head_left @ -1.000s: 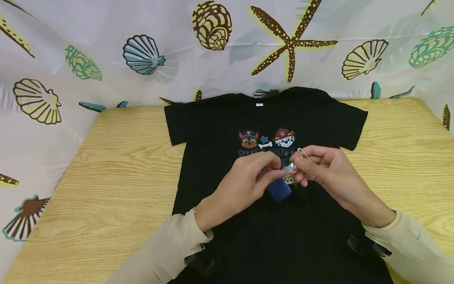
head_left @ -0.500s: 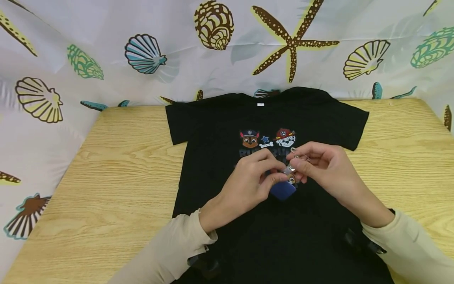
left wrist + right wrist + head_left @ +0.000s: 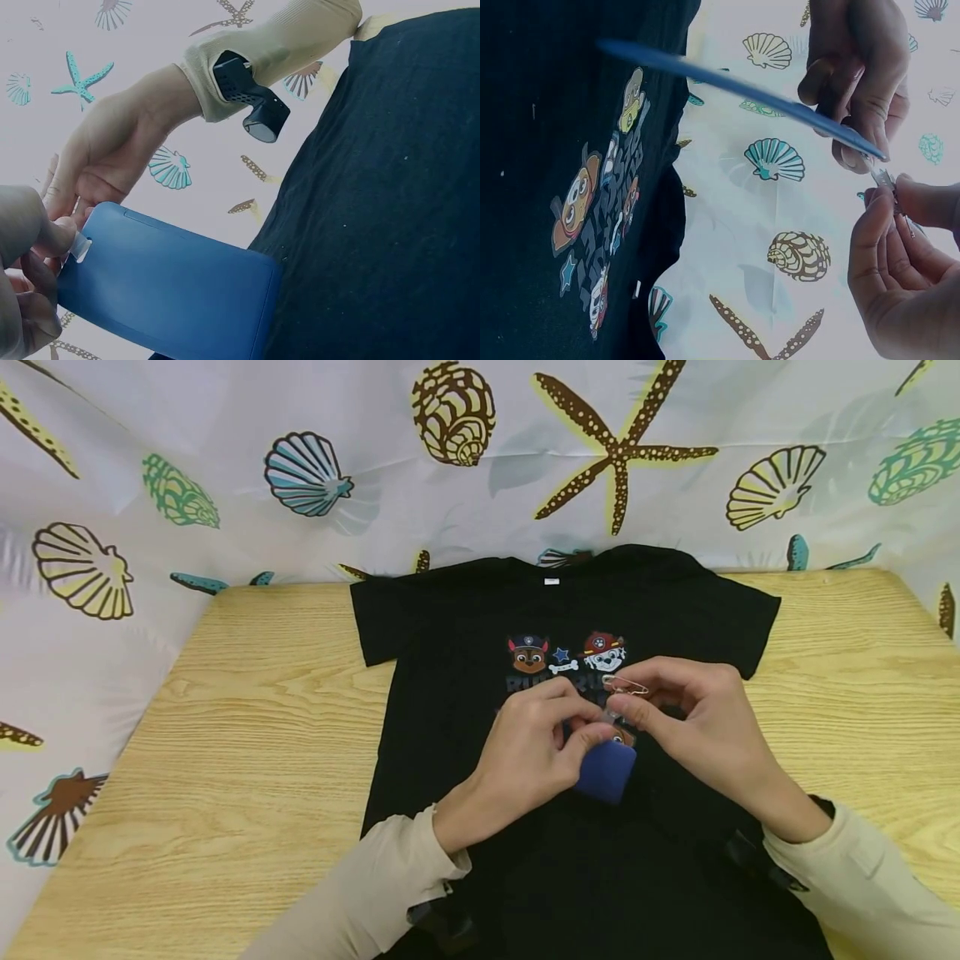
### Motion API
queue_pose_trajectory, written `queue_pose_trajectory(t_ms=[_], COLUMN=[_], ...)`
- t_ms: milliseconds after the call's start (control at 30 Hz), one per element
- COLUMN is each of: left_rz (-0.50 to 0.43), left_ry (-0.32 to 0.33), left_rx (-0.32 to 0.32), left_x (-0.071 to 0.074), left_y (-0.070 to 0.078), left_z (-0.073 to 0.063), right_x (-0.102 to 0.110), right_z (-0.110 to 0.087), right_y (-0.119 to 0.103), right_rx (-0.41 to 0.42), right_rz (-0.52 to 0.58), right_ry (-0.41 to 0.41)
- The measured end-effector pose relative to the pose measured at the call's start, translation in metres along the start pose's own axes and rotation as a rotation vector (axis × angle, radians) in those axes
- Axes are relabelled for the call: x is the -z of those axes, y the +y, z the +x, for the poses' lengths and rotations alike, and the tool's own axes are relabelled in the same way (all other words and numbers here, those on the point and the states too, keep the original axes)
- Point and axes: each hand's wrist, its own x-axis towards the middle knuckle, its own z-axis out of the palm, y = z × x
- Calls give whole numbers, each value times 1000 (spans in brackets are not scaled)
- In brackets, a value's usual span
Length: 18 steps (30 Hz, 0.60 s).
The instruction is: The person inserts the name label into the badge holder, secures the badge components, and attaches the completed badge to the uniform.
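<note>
In the head view, my left hand (image 3: 517,747) pinches the top end of a blue badge holder (image 3: 606,774) by its short strap. The left wrist view shows that clear strap (image 3: 79,246) running through the holder's slot. My right hand (image 3: 708,727) pinches the metal clip (image 3: 885,178) at the strap's other end, with thumb against fingers. An open-looking safety pin (image 3: 626,685) sticks out above the right thumb; whether it is fastened I cannot tell. Both hands are above the printed front of a black T-shirt (image 3: 450,618). Fingers partly hide the clip and strap.
The T-shirt lies spread on a wooden table (image 3: 247,718), its collar toward the back. A curtain (image 3: 375,393) with printed shells and starfish hangs behind the table and along its left side. Each sleeve cuff carries a black wrist camera (image 3: 251,97).
The badge holder has shifted slightly right and more of its blue face shows. The safety pin has turned from slanting to nearly level. The right hand has moved a little up and left.
</note>
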Motion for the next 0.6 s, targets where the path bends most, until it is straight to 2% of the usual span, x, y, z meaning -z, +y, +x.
queue_pose_trajectory(t_ms=[167,367,467,600], left_rz=[-24,5,-61,-175], left_ry=[0,26,21,-15], left_rx=[10,-2,-6,36], left_x=[-2,0,1,1], left_y=[-1,-3,-3,-4], left_z=[0,2,3,4], right_x=[1,1,2,3], right_z=[0,3,4,4], right_y=[3,2,1,1], right_rx=[16,11,2,0], right_rz=[-6,-18,-15,13], right_ry=[-8,2,7,9])
